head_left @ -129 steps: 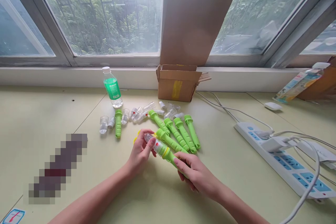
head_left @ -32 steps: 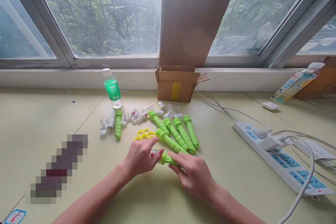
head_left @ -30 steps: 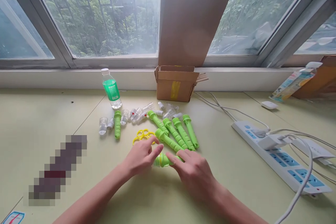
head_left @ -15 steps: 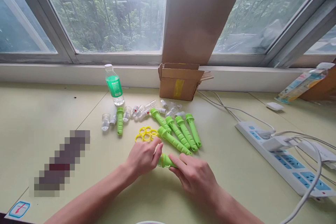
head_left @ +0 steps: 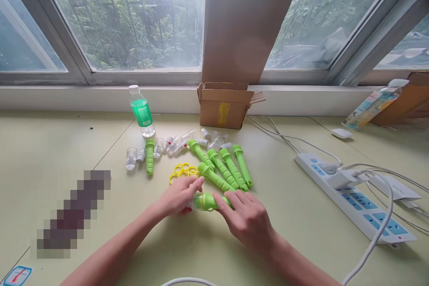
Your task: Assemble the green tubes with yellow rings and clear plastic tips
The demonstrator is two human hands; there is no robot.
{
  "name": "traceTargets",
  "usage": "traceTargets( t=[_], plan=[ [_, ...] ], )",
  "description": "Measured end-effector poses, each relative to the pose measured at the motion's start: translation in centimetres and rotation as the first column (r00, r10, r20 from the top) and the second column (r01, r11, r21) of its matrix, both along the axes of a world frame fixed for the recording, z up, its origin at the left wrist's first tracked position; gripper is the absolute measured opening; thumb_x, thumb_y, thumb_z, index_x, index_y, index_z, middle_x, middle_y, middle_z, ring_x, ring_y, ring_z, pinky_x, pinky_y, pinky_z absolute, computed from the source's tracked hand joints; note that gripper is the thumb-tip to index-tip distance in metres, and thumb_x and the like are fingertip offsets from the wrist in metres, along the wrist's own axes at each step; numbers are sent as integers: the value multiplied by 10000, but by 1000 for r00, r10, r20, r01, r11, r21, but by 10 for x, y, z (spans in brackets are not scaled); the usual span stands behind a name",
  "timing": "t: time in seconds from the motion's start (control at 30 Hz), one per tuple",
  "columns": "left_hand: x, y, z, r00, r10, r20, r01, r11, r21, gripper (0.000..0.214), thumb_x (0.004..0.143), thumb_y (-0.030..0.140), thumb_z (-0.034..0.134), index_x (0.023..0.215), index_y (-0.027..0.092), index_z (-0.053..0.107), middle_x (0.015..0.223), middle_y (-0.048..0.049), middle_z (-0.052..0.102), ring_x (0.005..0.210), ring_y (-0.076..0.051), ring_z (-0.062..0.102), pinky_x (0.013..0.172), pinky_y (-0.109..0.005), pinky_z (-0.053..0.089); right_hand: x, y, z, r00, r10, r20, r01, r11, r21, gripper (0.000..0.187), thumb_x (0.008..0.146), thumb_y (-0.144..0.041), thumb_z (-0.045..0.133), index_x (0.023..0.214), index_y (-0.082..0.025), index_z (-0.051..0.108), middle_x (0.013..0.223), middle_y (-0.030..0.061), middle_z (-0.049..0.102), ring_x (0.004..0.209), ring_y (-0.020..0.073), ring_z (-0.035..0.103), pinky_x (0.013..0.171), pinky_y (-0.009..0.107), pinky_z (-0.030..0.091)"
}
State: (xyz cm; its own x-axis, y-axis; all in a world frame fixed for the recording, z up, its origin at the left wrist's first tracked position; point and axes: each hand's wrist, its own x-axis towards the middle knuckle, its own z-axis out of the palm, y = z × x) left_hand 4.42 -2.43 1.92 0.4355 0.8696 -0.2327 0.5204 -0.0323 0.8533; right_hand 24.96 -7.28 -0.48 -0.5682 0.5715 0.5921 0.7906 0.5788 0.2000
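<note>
My right hand [head_left: 246, 214] is closed around a green ribbed plastic handle [head_left: 209, 202]. On its left end is a clear ribbed cup [head_left: 197, 201] with a yellow ring at the joint. My left hand [head_left: 181, 195] grips that clear cup, thumb on top and fingers partly hidden behind it. Just beyond lie loose yellow rings [head_left: 182, 170], partly covered by my left hand. Several more green handles [head_left: 223, 167] lie past my right hand, and one green handle [head_left: 149, 156] rests farther left.
Clear cups [head_left: 131, 158] and small white-capped parts [head_left: 140, 155] are strewn behind the rings. A water bottle [head_left: 142, 114] and a cardboard box [head_left: 223, 109] stand near the sill. To the right, a power strip [head_left: 355, 201] trails cables. A white cable [head_left: 187, 280] crosses the front edge.
My left hand has shifted left and opened its grip a little, so more of the clear cup and green handle shows. My right hand keeps its hold. The whole view has shifted slightly.
</note>
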Motion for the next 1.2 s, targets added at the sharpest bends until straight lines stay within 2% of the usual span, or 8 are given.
traceTargets(
  t=[0.1, 0.4, 0.7, 0.8, 0.87, 0.93, 1.03, 1.2],
  plan=[
    [-2, -1, 3, 1000, -9, -15, 7, 994, -110, 512, 877, 620, 288, 857, 191, 566, 547, 30, 505, 367, -119, 457, 366, -231, 318, -1, -1, 2, 1000, 12, 28, -13, 998, 55, 187, 903, -255, 544, 1029, -162, 647, 620, 27, 579, 563, 156, 476, 559, 304, 224],
    [4, -7, -9, 940, 53, -337, 138, 845, 517, 401, 963, 382, 232, 861, 200, 574, 576, 7, 583, 524, -152, 557, 515, -249, 370, 1, -7, -2, 999, -31, 40, 41, 951, -306, 213, 933, -300, 442, 971, -171, 607, 656, 22, 580, 558, 159, 501, 519, 296, 214],
    [-1, -10, -14, 916, 39, -399, 364, 333, 870, 280, 902, 275, 339, 1020, 154, 562, 557, -23, 624, 443, -165, 568, 427, -260, 335, 4, -7, 15, 984, -67, -164, -77, 669, -739, 213, 943, -326, 442, 786, -219, 536, 644, -32, 608, 558, 130, 522, 511, 256, 288],
    [2, -9, -10, 940, 78, -332, 237, 551, 800, 290, 906, 337, 364, 1041, 163, 552, 505, 7, 573, 439, -166, 557, 446, -259, 362, 4, -6, 12, 981, -41, -191, -116, 668, -735, 211, 946, -307, 442, 782, -217, 539, 637, -38, 600, 545, 119, 510, 508, 249, 292],
    [2, -7, -6, 961, 93, -261, 82, 804, 588, 363, 907, 471, 368, 1041, 181, 542, 467, 42, 510, 426, -164, 539, 450, -259, 378, 4, -5, 4, 989, -28, -147, -67, 796, -602, 130, 918, -276, 478, 852, -209, 568, 680, -12, 608, 570, 140, 514, 514, 272, 272],
    [2, -4, -3, 986, 39, -160, 4, 965, 261, 461, 924, 548, 249, 934, 202, 555, 527, 41, 515, 396, -139, 521, 412, -247, 367, 2, -3, -3, 998, 10, -70, -37, 915, -401, 137, 911, -270, 487, 961, -205, 597, 676, 5, 590, 575, 162, 509, 524, 291, 246],
    [-1, -2, -1, 996, 2, -93, -2, 1000, -5, 510, 913, 592, 209, 878, 209, 544, 595, 36, 530, 380, -122, 501, 394, -245, 358, 1, -2, -9, 999, 21, 42, -14, 987, -158, 219, 897, -176, 480, 1081, -193, 596, 654, 13, 569, 572, 173, 491, 551, 306, 227],
    [1, -7, -5, 969, 83, -232, 5, 935, 354, 369, 962, 423, 235, 824, 214, 507, 612, 19, 549, 576, -158, 575, 548, -255, 398, -2, -6, -6, 996, -1, 86, 19, 978, -208, 211, 925, -222, 448, 1057, -164, 602, 644, 20, 557, 560, 166, 481, 546, 305, 218]
  ],
)
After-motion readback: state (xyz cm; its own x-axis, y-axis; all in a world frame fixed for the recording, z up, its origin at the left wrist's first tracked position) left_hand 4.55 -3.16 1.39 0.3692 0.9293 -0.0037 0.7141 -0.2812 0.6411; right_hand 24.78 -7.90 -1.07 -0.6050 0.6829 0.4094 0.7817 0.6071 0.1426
